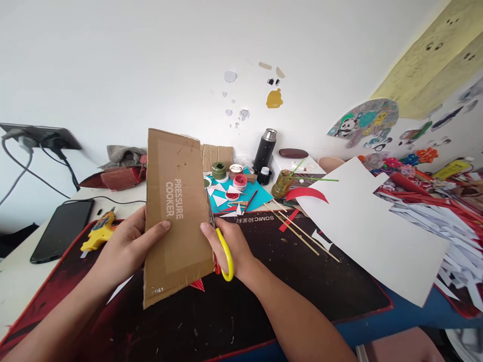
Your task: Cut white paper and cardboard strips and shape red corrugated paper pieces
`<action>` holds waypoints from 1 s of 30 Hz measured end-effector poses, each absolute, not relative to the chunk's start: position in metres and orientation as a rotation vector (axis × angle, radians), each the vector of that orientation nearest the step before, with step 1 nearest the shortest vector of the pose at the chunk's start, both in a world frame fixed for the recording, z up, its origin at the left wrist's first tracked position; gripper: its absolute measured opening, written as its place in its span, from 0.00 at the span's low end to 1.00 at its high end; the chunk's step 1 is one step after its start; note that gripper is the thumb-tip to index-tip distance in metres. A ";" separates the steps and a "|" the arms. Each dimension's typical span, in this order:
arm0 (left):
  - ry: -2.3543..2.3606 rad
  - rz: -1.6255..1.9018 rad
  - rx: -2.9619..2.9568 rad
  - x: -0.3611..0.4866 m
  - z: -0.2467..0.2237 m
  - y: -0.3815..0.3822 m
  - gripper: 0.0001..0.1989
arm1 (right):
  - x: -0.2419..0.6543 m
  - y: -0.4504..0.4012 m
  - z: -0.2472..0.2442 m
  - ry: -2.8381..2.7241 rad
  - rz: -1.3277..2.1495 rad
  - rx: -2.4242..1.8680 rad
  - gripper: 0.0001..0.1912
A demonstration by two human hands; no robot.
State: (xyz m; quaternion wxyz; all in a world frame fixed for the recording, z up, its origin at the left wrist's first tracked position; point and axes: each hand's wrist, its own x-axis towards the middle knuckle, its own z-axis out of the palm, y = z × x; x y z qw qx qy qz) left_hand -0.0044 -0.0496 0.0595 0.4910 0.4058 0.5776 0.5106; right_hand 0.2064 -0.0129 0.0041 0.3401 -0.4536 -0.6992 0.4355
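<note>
A piece of brown cardboard (177,241) printed "PRESSURE COOKER" is held up in front of me, nearly upright. My left hand (130,241) grips its left side, thumb on the front and fingers hidden behind. At the right edge, my right hand (232,241) is closed on scissors (227,256) with a yellow handle loop and some red. The blades run along the cardboard's right edge, partly hidden by it; whether they are parted I cannot tell. Below the cardboard, a red pleated paper tip (197,285) shows on the black mat (226,322).
On the left are a phone (62,231) and a yellow glue gun (100,231). Paint pots (219,172) stand on blue paper (258,196) behind, near a black flask (265,150). Thin sticks (298,231), white sheets (370,236) and paper strips (445,236) lie to the right.
</note>
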 end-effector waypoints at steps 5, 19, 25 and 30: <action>1.403 1.235 0.989 -0.004 0.061 -0.050 0.35 | 0.205 -0.014 0.003 -1.799 1.106 -1.189 0.28; 1.387 1.273 1.039 -0.008 0.050 -0.051 0.33 | 0.204 -0.014 0.000 -1.781 1.134 -1.164 0.27; 1.422 1.254 1.017 -0.002 0.060 -0.050 0.35 | 0.204 -0.015 -0.001 -1.762 1.149 -1.159 0.26; 1.420 1.270 1.052 -0.005 0.054 -0.050 0.34 | 0.203 -0.015 -0.001 -1.743 1.163 -1.160 0.27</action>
